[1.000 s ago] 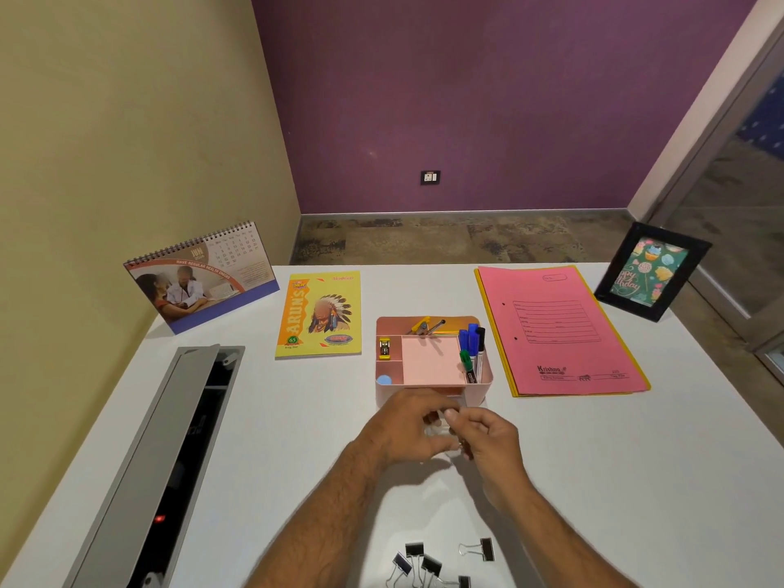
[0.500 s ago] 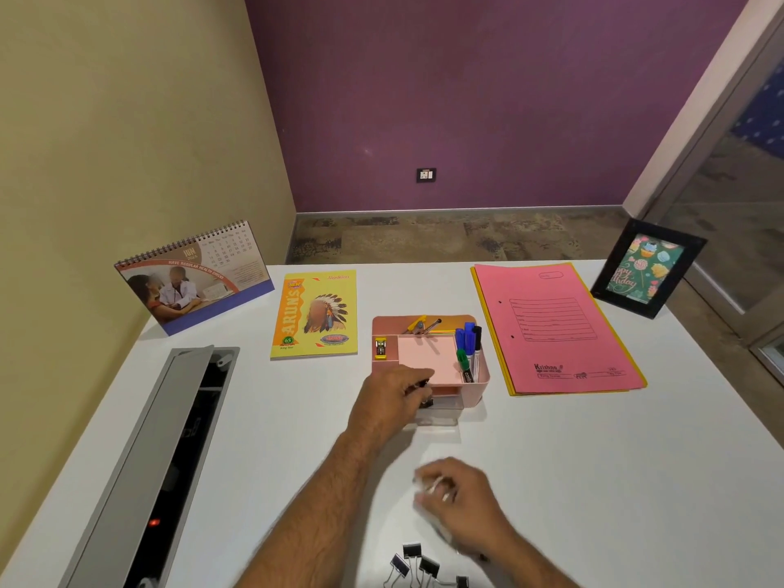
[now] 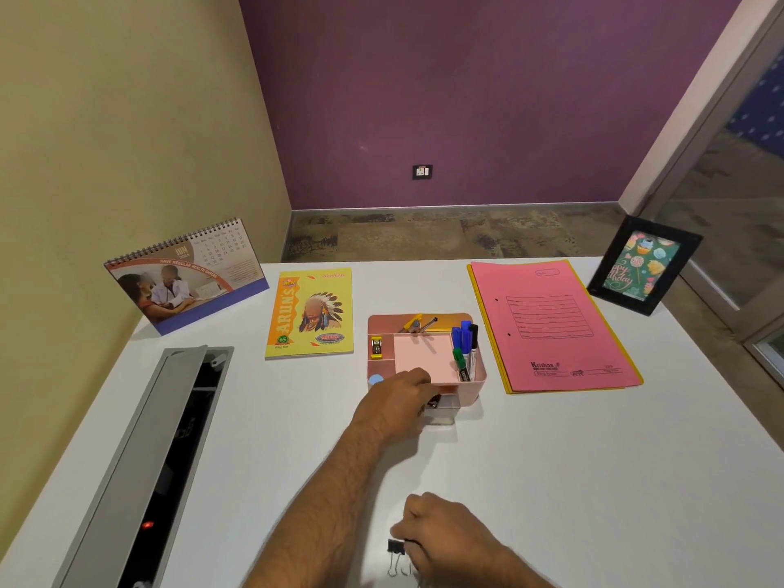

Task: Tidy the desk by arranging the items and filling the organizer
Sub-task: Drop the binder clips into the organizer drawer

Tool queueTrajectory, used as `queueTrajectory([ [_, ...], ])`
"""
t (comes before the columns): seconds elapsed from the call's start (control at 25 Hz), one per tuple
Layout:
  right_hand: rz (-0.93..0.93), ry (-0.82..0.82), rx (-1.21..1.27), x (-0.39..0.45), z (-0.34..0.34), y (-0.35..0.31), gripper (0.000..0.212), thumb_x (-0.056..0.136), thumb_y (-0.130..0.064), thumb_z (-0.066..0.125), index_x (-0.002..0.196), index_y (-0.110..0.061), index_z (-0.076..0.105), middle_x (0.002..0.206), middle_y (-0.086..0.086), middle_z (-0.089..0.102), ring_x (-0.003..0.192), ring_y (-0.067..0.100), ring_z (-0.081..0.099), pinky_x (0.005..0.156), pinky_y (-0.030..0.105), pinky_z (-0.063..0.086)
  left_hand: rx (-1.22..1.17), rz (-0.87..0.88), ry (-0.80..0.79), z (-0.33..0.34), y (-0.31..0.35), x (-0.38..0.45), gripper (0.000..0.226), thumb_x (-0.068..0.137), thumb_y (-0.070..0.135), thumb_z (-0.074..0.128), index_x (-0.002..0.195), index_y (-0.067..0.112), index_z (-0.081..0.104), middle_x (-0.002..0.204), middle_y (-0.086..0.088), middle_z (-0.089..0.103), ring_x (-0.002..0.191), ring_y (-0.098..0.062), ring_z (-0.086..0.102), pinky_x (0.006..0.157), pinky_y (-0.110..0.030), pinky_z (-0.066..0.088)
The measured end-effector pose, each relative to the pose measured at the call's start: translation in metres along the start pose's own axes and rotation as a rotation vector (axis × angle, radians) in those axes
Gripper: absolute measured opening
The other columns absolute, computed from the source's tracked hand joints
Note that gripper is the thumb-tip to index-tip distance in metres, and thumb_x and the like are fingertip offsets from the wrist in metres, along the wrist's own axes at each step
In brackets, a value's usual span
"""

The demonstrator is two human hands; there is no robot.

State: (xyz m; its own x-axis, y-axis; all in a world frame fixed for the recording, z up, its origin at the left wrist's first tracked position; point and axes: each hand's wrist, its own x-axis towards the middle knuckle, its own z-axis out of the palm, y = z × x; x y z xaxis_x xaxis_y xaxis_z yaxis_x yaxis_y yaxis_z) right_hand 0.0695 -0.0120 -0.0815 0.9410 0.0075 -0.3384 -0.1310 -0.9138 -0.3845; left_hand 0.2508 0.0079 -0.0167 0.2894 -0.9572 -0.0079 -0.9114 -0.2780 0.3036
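The pink organizer point(image 3: 477, 381) stands mid-desk with markers point(image 3: 464, 348), a pink note pad point(image 3: 424, 354), a yellow stapler point(image 3: 376, 347) and pens in its compartments. Its clear drawer point(image 3: 443, 413) is pulled out at the front. My left hand point(image 3: 394, 407) rests at that drawer with a black binder clip point(image 3: 432, 403) pinched at its fingertips. Near the desk's front edge, my right hand point(image 3: 447, 532) curls over a group of binder clips, its fingers closed on a black one point(image 3: 395, 547). The other clips are hidden under that hand.
A yellow notebook point(image 3: 312, 311) lies left of the organizer and a pink file folder point(image 3: 551, 324) right of it. A desk calendar point(image 3: 186, 275) stands at the back left, a framed picture point(image 3: 645, 265) at the back right. An open cable tray point(image 3: 140, 460) runs along the left side.
My right hand drew back from the drawer to the clips at the front edge. My left hand stayed at the drawer with a clip. The camera moved slightly.
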Motion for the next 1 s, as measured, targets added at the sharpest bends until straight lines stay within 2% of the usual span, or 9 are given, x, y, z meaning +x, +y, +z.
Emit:
queueTrajectory([
  [0.16,0.043,0.051,0.017,0.002,0.002,0.007,0.024,0.092,-0.025,0.041,0.098,-0.014,0.061,0.107,0.006,0.052,0.097,0.026,0.053,0.073,0.038,0.044,-0.142,-0.059,0.139,0.004,-0.009,-0.008,0.041,0.088,0.014,0.059,0.128,0.019,0.061,0.126,0.0,0.062,0.114,-0.019,0.057,0.095,-0.031,0.049],
  [0.24,0.124,0.105,0.082,0.004,-0.001,0.011,0.023,0.09,-0.026,0.044,0.094,-0.014,0.064,0.105,0.005,0.055,0.092,0.027,0.059,0.075,0.037,0.046,-0.184,-0.093,0.198,0.003,-0.011,-0.013,0.036,0.089,0.016,0.059,0.124,0.017,0.064,0.123,0.0,0.066,0.112,-0.018,0.059,0.096,-0.031,0.049],
  [0.36,0.29,0.233,0.144,0.008,-0.005,0.021,0.016,0.089,-0.026,0.048,0.088,-0.018,0.062,0.099,-0.002,0.056,0.087,0.02,0.061,0.076,0.032,0.049,-0.269,-0.125,0.311,0.002,-0.015,-0.02,0.03,0.087,0.015,0.06,0.116,0.014,0.069,0.113,-0.002,0.07,0.104,-0.02,0.063,0.09,-0.035,0.055],
  [0.48,0.356,0.315,0.163,0.008,-0.006,0.03,0.018,0.087,-0.031,0.052,0.092,-0.021,0.066,0.093,-0.007,0.054,0.088,0.015,0.06,0.078,0.026,0.048,-0.278,-0.158,0.313,0.001,-0.013,-0.025,0.028,0.09,0.016,0.061,0.117,0.016,0.069,0.116,0.0,0.069,0.105,-0.017,0.062,0.091,-0.027,0.051],
  [0.56,0.358,0.303,0.178,0.007,-0.005,0.034,0.024,0.081,-0.034,0.056,0.099,-0.022,0.067,0.096,-0.008,0.054,0.091,0.014,0.06,0.08,0.024,0.048,-0.281,-0.17,0.313,0.003,-0.013,-0.026,0.028,0.09,0.017,0.061,0.118,0.017,0.068,0.117,0.002,0.069,0.106,-0.015,0.061,0.091,-0.023,0.048],
  [0.68,0.316,0.26,0.134,0.003,-0.003,0.035,0.031,0.08,-0.024,0.052,0.108,-0.022,0.067,0.109,-0.005,0.061,0.099,0.016,0.061,0.084,0.024,0.048,-0.316,-0.183,0.313,0.004,-0.011,-0.027,0.024,0.089,0.02,0.062,0.111,0.017,0.07,0.109,0.005,0.07,0.094,-0.009,0.061,0.083,-0.02,0.048],
  [0.76,0.288,0.286,0.134,0.002,-0.004,0.034,0.028,0.081,-0.025,0.051,0.104,-0.024,0.067,0.107,-0.007,0.063,0.095,0.014,0.062,0.082,0.025,0.049,-0.385,-0.181,0.314,0.006,-0.01,-0.027,0.017,0.084,0.024,0.064,0.097,0.019,0.074,0.093,0.009,0.071,0.078,-0.004,0.057,0.073,-0.022,0.05],
  [0.88,0.287,0.54,0.359,0.001,-0.017,0.029,0.01,0.077,-0.03,0.066,0.087,-0.029,0.067,0.09,-0.017,0.065,0.079,0.003,0.061,0.071,0.021,0.051,-0.54,-0.225,0.207,0.002,-0.005,-0.03,0.017,0.077,0.035,0.066,0.083,0.022,0.076,0.075,0.019,0.066,0.069,-0.001,0.058,0.064,-0.018,0.049],
  [1.0,0.246,0.82,0.573,0.006,-0.035,0.027,0.016,0.073,-0.02,0.079,0.082,-0.025,0.067,0.087,-0.018,0.066,0.078,0.006,0.063,0.063,0.018,0.051,-0.629,-0.213,0.07,-0.002,-0.005,-0.031,0.014,0.076,0.031,0.077,0.085,0.02,0.078,0.076,0.015,0.069,0.067,0.002,0.059,0.06,-0.012,0.046],
])
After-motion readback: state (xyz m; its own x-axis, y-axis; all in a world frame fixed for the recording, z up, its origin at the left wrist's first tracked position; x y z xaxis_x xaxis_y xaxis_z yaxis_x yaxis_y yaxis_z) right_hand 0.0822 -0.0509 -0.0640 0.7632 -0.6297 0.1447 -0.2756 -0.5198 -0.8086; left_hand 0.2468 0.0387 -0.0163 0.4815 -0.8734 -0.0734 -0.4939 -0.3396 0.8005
